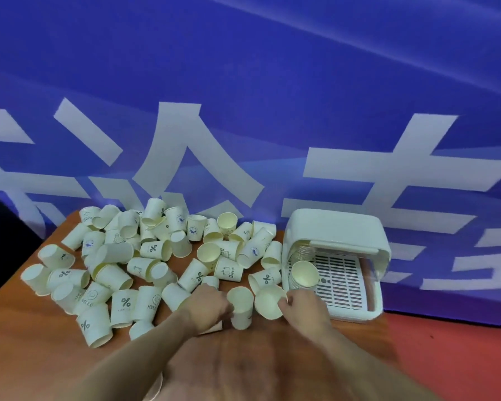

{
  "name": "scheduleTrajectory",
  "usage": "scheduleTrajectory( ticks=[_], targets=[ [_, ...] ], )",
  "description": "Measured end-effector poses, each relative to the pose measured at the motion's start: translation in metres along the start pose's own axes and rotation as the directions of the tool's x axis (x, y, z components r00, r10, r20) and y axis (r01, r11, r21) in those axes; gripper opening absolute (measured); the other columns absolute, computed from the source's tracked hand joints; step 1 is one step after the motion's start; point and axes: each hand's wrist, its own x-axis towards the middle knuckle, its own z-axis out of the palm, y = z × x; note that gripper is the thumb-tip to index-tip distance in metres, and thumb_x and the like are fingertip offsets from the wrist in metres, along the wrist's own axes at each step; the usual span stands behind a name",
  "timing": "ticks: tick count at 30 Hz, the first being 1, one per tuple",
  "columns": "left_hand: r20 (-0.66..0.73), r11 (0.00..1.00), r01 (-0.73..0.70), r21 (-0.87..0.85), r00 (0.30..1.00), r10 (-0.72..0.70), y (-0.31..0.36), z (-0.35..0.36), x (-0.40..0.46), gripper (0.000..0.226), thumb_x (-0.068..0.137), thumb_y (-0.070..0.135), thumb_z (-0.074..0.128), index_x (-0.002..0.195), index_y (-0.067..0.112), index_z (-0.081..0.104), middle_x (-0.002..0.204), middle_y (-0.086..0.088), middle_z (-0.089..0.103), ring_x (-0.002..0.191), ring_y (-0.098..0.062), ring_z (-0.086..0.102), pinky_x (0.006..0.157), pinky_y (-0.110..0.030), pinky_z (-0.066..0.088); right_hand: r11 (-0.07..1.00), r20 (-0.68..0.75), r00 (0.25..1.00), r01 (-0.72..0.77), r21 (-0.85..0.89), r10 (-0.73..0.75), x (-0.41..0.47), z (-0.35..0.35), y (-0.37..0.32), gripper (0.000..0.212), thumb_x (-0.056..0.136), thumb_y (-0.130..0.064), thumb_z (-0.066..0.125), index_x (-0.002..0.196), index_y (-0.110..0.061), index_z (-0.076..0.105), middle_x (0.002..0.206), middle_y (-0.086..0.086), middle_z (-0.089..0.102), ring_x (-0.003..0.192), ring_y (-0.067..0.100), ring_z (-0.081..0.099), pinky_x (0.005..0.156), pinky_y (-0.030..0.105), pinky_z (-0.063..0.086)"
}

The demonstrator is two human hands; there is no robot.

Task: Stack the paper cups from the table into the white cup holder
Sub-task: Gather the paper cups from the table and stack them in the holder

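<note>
- Left hand (pixel 207 306) curled round an upside-down cream paper cup (pixel 240 309) standing base-up on the brown wooden counter (pixel 35 360), fingers closed on its left side.
- Right hand (pixel 302 309) pinching the near rim of a second cream paper cup (pixel 269 302), tipped on its side with the mouth facing up toward the camera.
- Two held cups just beside each other, rims nearly touching, between the two hands.
- Step in hand, by the look of it: picking loose cups from the near edge of the heap and readying them to nest one into the other.
- Just beyond the right hand, white plastic cup holder (pixel 337 227) with a hooded lid and a slotted tray (pixel 340 277); a nested row of cups (pixel 301 272) already lying along its left side, open mouth toward the camera.
- To the left and behind, a big scattered heap of printed paper cups (pixel 145 256), most lying on their sides or upside down, so most of the task left to do.
- Next move calls for turning both cups the same way, sliding one inside the other, then carrying the pair right and pushing it into the mouth of the row in the holder.
- Behind everything, blue banner (pixel 243 68) with large white characters.
</note>
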Motion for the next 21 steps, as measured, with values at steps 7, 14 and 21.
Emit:
scheduleTrajectory(
  ticks=[7,14,21],
  targets=[
    [-0.266,0.997,0.054,-0.061,0.962,-0.068,0.002,-0.051,0.061,0.016,0.089,0.038,0.059,0.077,0.029,0.066,0.062,0.004,0.055,0.051,-0.020,0.058,0.046,-0.025,0.024,0.973,-0.113,0.978,-0.154,0.170,0.174,0.018,-0.053,0.040,0.034,0.081,-0.036,0.051,0.055,-0.016,0.044,0.054,0.000,0.050,0.058,0.022,0.052,0.053,0.032,0.034],
    [-0.263,0.998,0.013,0.061,0.965,0.003,0.015,-0.103,0.114,0.015,0.095,0.031,0.055,0.091,0.024,0.068,0.077,0.001,0.061,0.066,-0.026,0.064,0.049,-0.026,0.025,0.958,-0.215,0.939,-0.238,0.162,0.269,0.026,-0.082,0.085,0.034,0.089,-0.034,0.048,0.061,-0.014,0.053,0.064,0.004,0.061,0.067,0.028,0.056,0.058,0.033,0.041],
    [-0.151,0.986,-0.073,0.148,0.984,0.096,0.050,-0.110,0.143,0.020,0.096,0.015,0.050,0.105,0.022,0.067,0.086,-0.002,0.064,0.079,-0.029,0.063,0.057,-0.033,0.026,0.936,-0.181,0.921,-0.325,0.134,0.346,0.033,-0.076,0.123,0.034,0.088,-0.035,0.046,0.060,-0.016,0.051,0.066,0.003,0.060,0.068,0.025,0.058,0.062,0.031,0.047]
  ],
)
